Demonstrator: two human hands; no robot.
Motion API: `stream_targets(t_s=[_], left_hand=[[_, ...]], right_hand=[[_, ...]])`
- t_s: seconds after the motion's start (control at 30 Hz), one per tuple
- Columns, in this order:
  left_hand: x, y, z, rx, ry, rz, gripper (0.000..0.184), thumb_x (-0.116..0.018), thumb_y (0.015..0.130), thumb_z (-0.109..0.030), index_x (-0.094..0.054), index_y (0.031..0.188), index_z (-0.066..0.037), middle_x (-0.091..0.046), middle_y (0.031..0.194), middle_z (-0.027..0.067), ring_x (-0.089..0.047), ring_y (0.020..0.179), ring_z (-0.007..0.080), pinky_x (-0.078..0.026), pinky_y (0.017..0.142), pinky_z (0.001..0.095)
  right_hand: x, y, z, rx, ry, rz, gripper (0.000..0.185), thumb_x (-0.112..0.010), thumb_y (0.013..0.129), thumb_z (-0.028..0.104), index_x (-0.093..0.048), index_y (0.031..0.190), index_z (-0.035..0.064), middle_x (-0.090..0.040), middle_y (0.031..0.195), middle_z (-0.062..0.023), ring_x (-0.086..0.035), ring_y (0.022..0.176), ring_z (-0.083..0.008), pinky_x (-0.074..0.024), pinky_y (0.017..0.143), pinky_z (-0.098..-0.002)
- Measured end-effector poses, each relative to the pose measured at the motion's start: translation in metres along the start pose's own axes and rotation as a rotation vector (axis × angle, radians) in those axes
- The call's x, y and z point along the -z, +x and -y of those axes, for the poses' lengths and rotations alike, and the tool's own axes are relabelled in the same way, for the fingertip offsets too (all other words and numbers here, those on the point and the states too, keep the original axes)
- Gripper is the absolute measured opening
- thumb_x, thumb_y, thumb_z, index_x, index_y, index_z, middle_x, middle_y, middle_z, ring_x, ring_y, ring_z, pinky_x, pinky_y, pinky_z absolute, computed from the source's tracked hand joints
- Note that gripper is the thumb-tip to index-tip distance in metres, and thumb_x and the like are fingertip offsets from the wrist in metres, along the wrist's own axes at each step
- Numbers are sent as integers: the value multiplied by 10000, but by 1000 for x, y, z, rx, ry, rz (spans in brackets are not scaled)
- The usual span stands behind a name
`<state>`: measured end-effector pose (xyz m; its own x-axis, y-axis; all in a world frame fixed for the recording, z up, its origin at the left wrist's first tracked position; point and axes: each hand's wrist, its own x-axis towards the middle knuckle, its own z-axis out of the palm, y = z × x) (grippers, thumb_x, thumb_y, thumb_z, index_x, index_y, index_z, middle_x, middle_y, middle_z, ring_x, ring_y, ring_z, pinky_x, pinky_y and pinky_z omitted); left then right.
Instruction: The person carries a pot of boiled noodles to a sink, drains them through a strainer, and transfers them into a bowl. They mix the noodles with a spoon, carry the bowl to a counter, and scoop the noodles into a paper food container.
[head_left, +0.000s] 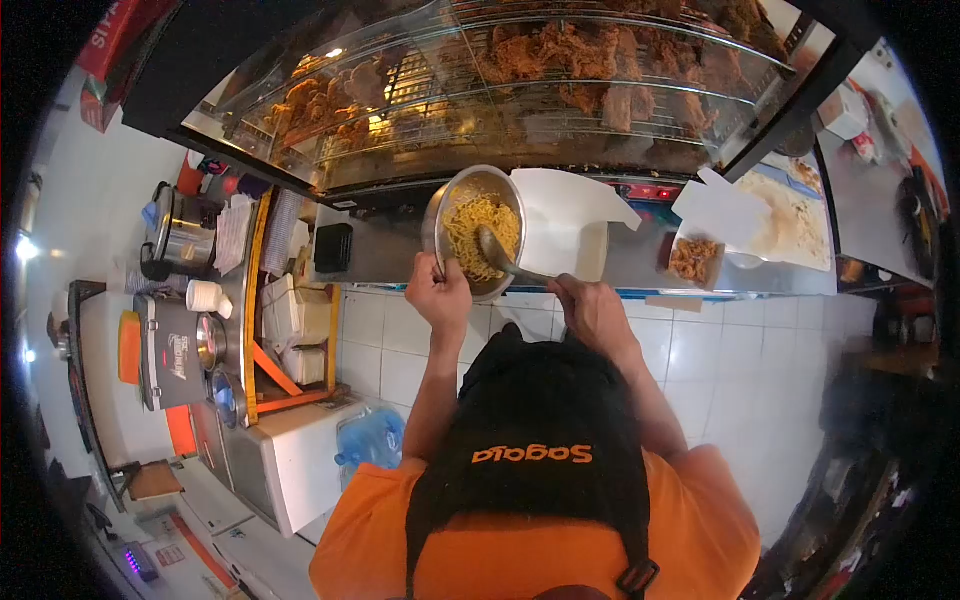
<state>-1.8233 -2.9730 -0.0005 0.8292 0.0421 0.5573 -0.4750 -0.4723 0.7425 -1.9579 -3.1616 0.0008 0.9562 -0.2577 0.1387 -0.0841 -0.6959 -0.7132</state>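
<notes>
A steel bowl point(432, 232) of yellow noodles point(468, 222) is tilted over the counter's front edge. My left hand point(440, 292) is closed on the bowl's near rim. A metal spoon point(495, 250) has its head in the noodles, and my right hand point(594, 318) is wrapped round its handle, to the right of the bowl. Just right of the bowl lies an open white paper box point(555, 215), partly hidden behind the bowl.
Behind the counter point(385, 250) stands a glass case with fried chicken point(575, 60). A box of fried pieces point(694, 260) and a white tray point(800, 225) are at the right. Shelving with a pot point(190, 232) stands left; a blue water bottle point(372, 437) is below.
</notes>
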Motion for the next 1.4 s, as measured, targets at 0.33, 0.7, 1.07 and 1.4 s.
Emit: stream_targets(t_s=[0.33,0.7,1.07,1.4], left_hand=[[-22,0,-16,-34,144,-32,237,-611,770,47,-402,703,-43,-360,547,35,-334,476,141,-322,461,323],[-25,-7,-14,-33,156,-12,212,-616,767,33,-438,682,-45,-379,542,50,-367,462,156,-331,455,328],[-30,-14,-2,-88,202,-10,247,-669,744,9,-440,685,-63,-402,543,76,-415,444,232,-348,457,358],[-32,-15,1,-66,179,-50,235,-649,735,26,-438,686,-64,-401,540,69,-407,438,224,-345,445,350]], right_hand=[[10,-14,12,-14,147,22,185,-605,957,173,-665,869,21,-596,631,-231,-601,596,-439,-464,534,-494],[14,-4,-14,-95,-102,-50,168,-572,967,215,-628,895,74,-630,659,-231,-641,613,-426,-502,526,-527],[9,-13,-20,-58,38,-159,143,-605,946,165,-624,871,45,-625,656,-237,-635,620,-430,-512,551,-505],[-10,-2,-17,-96,-80,-62,201,-572,970,233,-651,902,62,-642,664,-203,-650,616,-406,-513,520,-498]])
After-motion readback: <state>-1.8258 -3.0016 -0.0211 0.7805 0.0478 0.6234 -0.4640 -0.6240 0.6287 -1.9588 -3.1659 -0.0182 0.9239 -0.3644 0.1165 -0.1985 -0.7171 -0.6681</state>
